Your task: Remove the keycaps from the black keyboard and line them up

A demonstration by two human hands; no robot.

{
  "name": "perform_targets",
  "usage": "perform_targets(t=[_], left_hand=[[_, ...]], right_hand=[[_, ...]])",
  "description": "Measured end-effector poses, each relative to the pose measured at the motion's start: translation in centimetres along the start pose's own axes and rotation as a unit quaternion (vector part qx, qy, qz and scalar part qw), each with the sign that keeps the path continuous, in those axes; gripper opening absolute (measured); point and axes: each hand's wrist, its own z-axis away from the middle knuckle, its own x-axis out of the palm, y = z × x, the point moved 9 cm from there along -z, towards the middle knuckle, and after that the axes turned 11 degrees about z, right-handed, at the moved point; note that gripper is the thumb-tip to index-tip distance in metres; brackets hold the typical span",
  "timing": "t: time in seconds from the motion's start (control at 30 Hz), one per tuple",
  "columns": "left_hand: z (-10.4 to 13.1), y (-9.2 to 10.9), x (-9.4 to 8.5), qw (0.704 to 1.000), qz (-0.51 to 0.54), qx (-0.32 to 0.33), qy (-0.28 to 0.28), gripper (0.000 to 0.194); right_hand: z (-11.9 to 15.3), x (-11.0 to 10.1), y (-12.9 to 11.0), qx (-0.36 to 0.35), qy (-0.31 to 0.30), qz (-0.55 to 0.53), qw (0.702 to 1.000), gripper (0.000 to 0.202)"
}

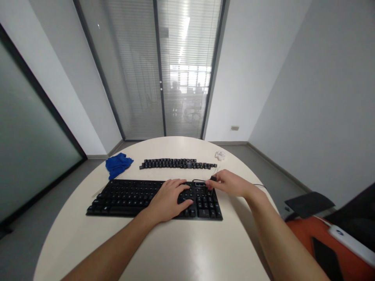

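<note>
A black keyboard (125,198) lies across the table in front of me. My left hand (169,199) rests on its right half, the fingers spread over the keys and the thumb apart. At the keyboard's upper right, above the number keys, my right hand (227,182) is closed on a small black tool (213,178) with thin wires. The tool's lower end reaches down to the keys. Beyond the keyboard, loose black keycaps (175,163) lie in rows.
A crumpled blue cloth (118,164) lies at the left on the round pale table (187,249). Crumpled clear plastic (220,155) sits at the back right. A cable (260,185) runs off the right edge. An orange chair (310,238) holding a few items stands at the right.
</note>
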Motion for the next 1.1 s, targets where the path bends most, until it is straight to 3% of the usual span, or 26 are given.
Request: perform_targets(t=[0.13, 0.57, 0.83, 1.1], left_hand=[[-0.1, 0.1, 0.0, 1.000, 0.000, 0.002, 0.001, 0.040], [0.0, 0.1, -0.1, 1.000, 0.012, 0.007, 0.006, 0.040], [-0.2, -0.8, -0.6, 0.996, 0.080, -0.021, 0.044, 0.033], [-0.4, -2.7, -1.1, 0.972, 0.201, -0.063, 0.103, 0.020]], right_hand=[[0.0, 0.5, -0.2, -0.003, -0.028, -0.031, 0.999, 0.044], [-0.5, 0.7, 2.1, 0.015, -0.008, -0.147, 0.989, 0.050], [-1.4, -0.2, -0.3, -0.016, 0.104, -0.124, 0.987, 0.046], [-2.4, 2.0, -5.0, -0.088, 0.116, -0.137, 0.980, 0.035]])
